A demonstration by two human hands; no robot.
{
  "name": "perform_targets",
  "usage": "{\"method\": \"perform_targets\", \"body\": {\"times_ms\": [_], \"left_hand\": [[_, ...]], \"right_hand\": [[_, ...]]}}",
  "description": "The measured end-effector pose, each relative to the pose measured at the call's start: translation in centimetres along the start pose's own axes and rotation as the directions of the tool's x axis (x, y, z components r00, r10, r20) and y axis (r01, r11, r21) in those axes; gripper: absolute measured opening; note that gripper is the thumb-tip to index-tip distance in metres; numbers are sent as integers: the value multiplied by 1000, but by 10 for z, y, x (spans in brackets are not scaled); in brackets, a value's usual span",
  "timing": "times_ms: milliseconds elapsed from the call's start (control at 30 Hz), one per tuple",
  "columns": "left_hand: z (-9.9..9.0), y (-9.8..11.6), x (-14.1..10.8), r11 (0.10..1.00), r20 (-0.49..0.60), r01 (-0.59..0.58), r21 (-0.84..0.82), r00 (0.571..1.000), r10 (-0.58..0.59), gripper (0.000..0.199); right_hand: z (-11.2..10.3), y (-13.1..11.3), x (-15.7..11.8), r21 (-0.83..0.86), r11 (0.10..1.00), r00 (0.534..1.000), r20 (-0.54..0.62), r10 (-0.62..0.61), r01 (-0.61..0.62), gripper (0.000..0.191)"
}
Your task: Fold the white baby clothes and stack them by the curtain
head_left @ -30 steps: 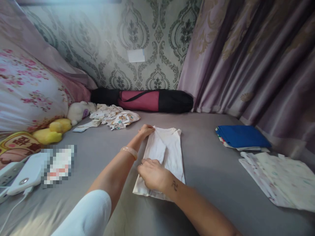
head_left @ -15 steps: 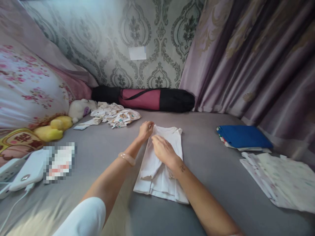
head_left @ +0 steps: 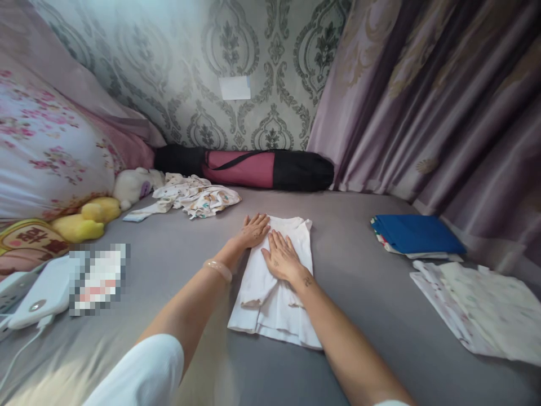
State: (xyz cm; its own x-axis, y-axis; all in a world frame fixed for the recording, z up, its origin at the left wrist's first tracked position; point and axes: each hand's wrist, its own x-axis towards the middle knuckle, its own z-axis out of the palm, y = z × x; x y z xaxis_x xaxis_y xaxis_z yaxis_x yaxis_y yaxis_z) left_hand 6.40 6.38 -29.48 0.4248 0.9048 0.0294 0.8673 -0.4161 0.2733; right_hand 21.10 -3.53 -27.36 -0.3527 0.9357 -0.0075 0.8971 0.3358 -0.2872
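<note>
Head view: the fingers of the left hand [head_left: 255, 230] and right hand [head_left: 282, 256] lie straight and slightly spread, gripping nothing, pressed palm-down on a white folded cloth garment [head_left: 260, 285]. It lies flat on the grey fabric bed sheet [head_left: 355, 316], neckline away from the person; the right hand and forearm hide part of its middle and right edge. A pale ring-shaped bangle [head_left: 218, 270] circles the left wrist. Beyond the left hand sits a crumpled white patterned cloth [head_left: 203, 198], then a long black-and-maroon fabric bag [head_left: 240, 168] along the wall. Well apart to the right are a folded blue cloth [head_left: 422, 234] and a pale patterned folded cloth [head_left: 494, 310]; far left, a yellow plush toy [head_left: 80, 225] and a white rectangular device [head_left: 48, 290]. Both arms reach forward, the hands close together.
</note>
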Motion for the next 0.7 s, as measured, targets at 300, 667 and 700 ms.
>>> {"method": "perform_targets", "body": {"times_ms": [300,667,700], "left_hand": [[-30,-2,-29,963,-197,136,-231,963,-183,53],[-39,13,-158,965,-145,157,-209,971,-189,47],[-37,16,-168,963,-146,158,-216,971,-192,46]], "right_hand": [[-23,-21,-14,6,990,990,-22,-142,142,69],[-4,-40,-21,-16,994,988,112,-110,112,70],[-8,-43,-26,-13,992,987,100,-125,127,70]]}}
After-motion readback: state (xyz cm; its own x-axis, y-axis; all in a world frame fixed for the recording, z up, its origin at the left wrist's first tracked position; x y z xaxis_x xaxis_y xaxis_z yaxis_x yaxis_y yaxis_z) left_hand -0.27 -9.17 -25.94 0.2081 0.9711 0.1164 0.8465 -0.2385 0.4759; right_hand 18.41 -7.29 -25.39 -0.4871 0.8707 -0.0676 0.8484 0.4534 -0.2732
